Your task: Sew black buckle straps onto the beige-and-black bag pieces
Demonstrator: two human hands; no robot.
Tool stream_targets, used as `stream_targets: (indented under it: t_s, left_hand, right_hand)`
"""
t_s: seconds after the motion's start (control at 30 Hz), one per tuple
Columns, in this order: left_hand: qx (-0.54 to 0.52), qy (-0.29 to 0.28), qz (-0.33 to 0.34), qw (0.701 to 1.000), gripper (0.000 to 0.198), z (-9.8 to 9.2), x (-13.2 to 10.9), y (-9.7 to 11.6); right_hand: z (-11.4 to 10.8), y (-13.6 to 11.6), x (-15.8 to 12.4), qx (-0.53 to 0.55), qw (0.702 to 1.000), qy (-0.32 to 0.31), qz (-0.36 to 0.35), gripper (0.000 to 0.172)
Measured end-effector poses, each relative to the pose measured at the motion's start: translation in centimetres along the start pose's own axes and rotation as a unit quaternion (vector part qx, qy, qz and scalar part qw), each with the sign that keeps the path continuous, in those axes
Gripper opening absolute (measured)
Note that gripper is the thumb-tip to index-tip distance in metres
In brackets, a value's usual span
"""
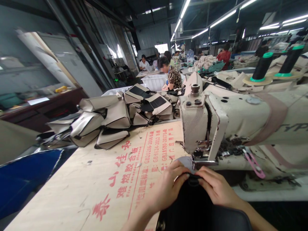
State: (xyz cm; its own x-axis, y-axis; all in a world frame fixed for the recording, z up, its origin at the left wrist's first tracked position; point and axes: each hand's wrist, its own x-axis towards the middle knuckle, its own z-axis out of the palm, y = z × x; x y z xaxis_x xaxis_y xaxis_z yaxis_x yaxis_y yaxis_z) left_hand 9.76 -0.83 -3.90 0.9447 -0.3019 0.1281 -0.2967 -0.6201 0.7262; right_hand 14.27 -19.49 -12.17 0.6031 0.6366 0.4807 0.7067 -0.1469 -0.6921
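My left hand (166, 186) and my right hand (218, 189) both pinch the top edge of a black workpiece (199, 208) just below the needle area of a cream sewing machine (240, 125). Fingers of both hands are closed on the black material, thumbs close together near its middle. The piece hangs toward me and fills the bottom of the view. A small grey patch (185, 162) lies under the presser foot, just above my fingers.
The plywood tabletop (108, 179) carries red printed characters. A heap of beige and black sewn pieces (115, 118) lies at its far edge. Black thread cones (262, 67) stand on the machine. Other people work at tables behind. A blue bin (24, 179) sits at left.
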Motion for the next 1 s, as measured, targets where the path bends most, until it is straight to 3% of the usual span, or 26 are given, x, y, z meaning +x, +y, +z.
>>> stream_targets:
  t_s: [0.1,0.23,0.3,0.37,0.43,0.5,0.63,0.8,1.0]
  left_hand:
    - [-0.033,0.002,-0.023,0.999,0.023,-0.1,-0.7,-0.4]
    - [-0.055,-0.020,-0.107,0.993,0.030,0.4,-2.0,-1.6]
    - [-0.040,0.023,-0.144,0.989,0.033,1.5,-2.2,-2.3]
    - [-0.004,0.100,-0.159,0.982,0.035,2.6,-2.0,-2.5]
    - [0.049,0.156,-0.155,0.974,0.035,3.3,-1.7,-2.0]
    - [0.123,0.172,-0.126,0.969,0.032,3.2,-1.4,-1.0]
    - [0.269,0.092,-0.061,0.957,0.030,1.4,0.0,0.2]
    - [0.294,-0.018,-0.086,0.952,0.026,-0.4,3.8,-1.5]
    - [0.180,-0.001,-0.077,0.981,0.014,-1.6,7.6,-2.3]
  right_hand:
    - [0.2,0.2,-0.1,0.005,1.000,0.022,0.001,0.017]
    - [0.4,0.3,0.0,0.007,1.000,0.025,-0.012,0.019]
    - [0.3,0.2,0.3,0.010,1.000,0.029,-0.002,0.020]
    - [0.1,-0.1,0.6,0.013,0.999,0.039,0.021,0.022]
    - [-0.2,-0.6,0.7,0.018,0.998,0.050,0.040,0.024]
    - [-0.1,-1.1,0.4,0.042,0.995,0.066,0.060,0.027]
    - [2.1,-1.2,-0.7,0.140,0.966,0.142,0.163,0.033]
    - [5.1,0.5,-0.5,0.220,0.917,0.186,0.276,0.040]
    - [5.5,1.4,0.6,0.227,0.895,0.225,0.313,0.043]
